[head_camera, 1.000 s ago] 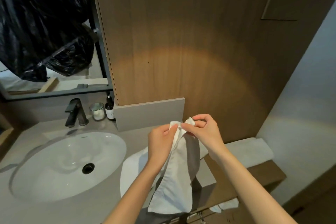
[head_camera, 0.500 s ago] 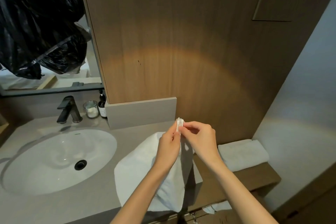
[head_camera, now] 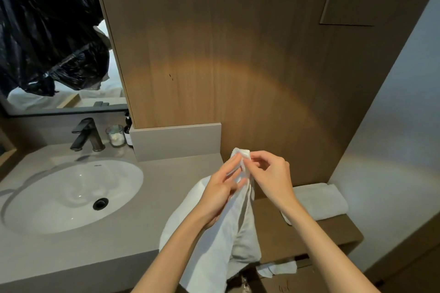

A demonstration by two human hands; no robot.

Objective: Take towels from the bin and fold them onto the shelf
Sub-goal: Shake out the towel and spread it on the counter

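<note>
Left hand (head_camera: 219, 194) slid lower on towel (head_camera: 226, 247) — right hand (head_camera: 271, 176) still pinches corner

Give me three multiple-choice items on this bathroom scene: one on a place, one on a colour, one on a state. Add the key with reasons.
1. Where does the folded towel lie?
A. in the sink
B. on the shelf
C. on the floor

2. What colour is the tap?
A. white
B. black
C. gold

3. How is the hanging towel held?
A. the left hand and the right hand both pinch its top
B. one hand grips its bottom edge
C. nobody holds it

Key:
1 B: it rests on that wooden ledge.
2 B: its whole body is dark.
3 A: fingers of both meet at the bunched top while the rest hangs down.
</note>
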